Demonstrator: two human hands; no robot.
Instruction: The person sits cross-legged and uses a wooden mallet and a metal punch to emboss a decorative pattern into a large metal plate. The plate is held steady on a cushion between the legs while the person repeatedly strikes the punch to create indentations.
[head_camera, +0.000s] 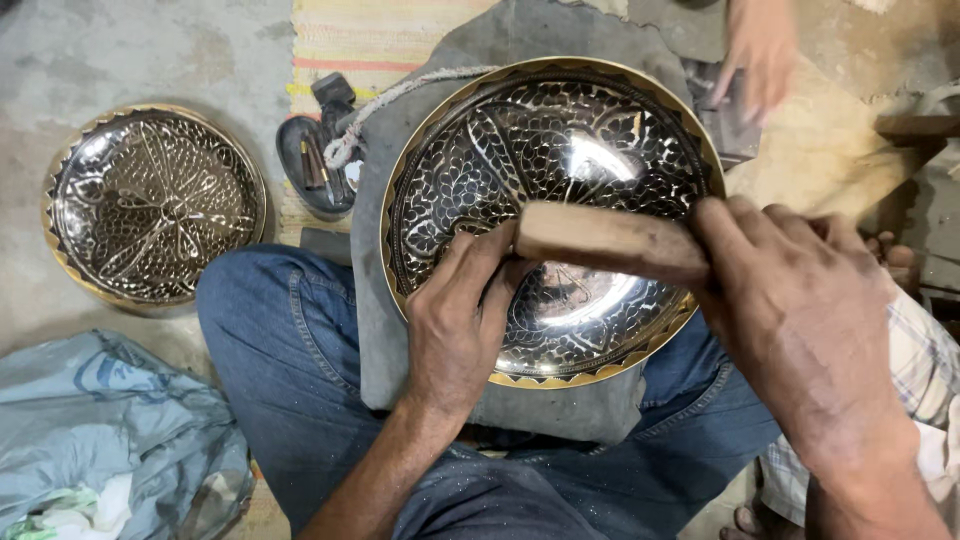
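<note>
Head view: two engraved metal plates with gold scalloped rims. One plate (552, 215) rests on a grey cloth (372, 250) over the person's lap; the second plate (152, 205) lies on the floor (120, 50), well apart. One wooden block (610, 242) sits over the lap plate. Left hand (458, 325) grip closed on the block's left end, fingers touching the plate. Right hand (800, 310) grip clenched over the right end. Another person's hand (760, 45) blurred at top.

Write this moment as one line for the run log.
left hand: holds wooden block end | right hand: holds other end | block: over engraved metal bowl on lap | second bowl: floor
</note>
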